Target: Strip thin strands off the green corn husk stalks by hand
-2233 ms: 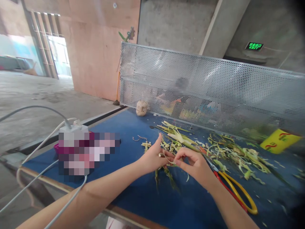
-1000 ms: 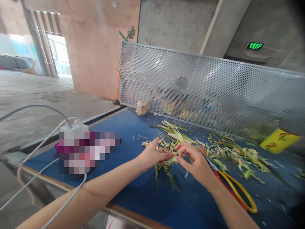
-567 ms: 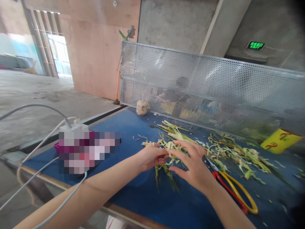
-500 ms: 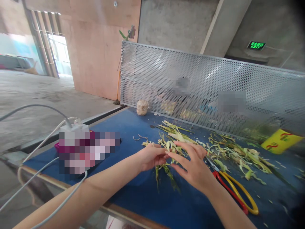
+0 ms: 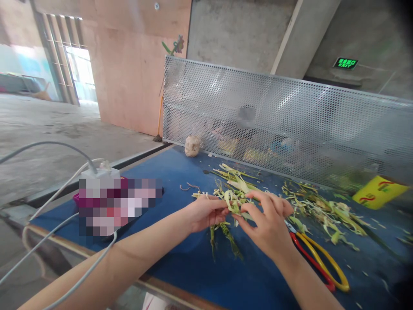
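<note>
Over the near part of the blue tabletop, my left hand [image 5: 206, 214] holds a small bundle of pale green plant strips [image 5: 232, 202] between thumb and fingers. Some strips curl into loops at the top, and darker green stems [image 5: 228, 237] hang below the hand. From the right, my right hand [image 5: 267, 217] pinches at the bundle's edge with thumb and forefinger; what exactly lies between those fingertips is hard to see. Scissors [image 5: 311, 261] with one red and one yellow handle lie beside my right wrist, their blades partly hidden by it.
Long leaves [image 5: 237, 176] and a heap of plant scraps [image 5: 332, 211] lie behind my hands. A perforated metal panel [image 5: 206, 99] borders the table's far side. A yellow packet [image 5: 380, 192], a pale round bundle [image 5: 192, 146] and a white power strip [image 5: 102, 174] with cables stand around.
My right hand has shifted slightly right and its fingers have bent closer together at the plant strips. My left hand keeps its hold in nearly the same place.
</note>
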Available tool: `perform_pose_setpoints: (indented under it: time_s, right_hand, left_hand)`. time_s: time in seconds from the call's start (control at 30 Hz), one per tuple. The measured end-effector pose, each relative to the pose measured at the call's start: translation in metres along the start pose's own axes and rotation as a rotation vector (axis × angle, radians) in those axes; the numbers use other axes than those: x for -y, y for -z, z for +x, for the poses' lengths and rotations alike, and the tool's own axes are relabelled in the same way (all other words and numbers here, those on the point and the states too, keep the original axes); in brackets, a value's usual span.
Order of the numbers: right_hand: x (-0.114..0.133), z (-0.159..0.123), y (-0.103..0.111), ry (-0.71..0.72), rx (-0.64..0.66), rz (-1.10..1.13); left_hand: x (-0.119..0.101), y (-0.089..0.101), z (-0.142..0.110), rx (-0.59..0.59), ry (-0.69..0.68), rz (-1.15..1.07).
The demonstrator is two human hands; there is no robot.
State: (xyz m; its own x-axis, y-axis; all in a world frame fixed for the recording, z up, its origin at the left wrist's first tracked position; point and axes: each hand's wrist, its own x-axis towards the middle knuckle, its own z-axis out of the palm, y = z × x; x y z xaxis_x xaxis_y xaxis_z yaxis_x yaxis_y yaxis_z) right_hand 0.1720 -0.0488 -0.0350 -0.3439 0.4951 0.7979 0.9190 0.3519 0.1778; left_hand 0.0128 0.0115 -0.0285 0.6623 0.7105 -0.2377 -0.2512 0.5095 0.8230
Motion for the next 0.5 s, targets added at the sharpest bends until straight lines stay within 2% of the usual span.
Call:
perform_pose_setpoints:
  time_s: [0.27,0.37,0.5]
  right_hand:
    - [0.0035,-0.0007,0.0062,0.107,0.087,-0.024]
    - [0.0039,-0.0019,0.0049,0.126,0.052,-0.061]
    - [0.0050,-0.0058,0.0029,0.194,-0.029,-0.131]
  left_hand:
    - [-0.0015,-0.0036,-0.0028,-0.052,-0.016,-0.015]
    - [-0.0016,-0.0064,-0.0043,-0.087,-0.030,-0.059]
    - [-0.0021,-0.0066,-0.0026,-0.193,-0.092,-0.134]
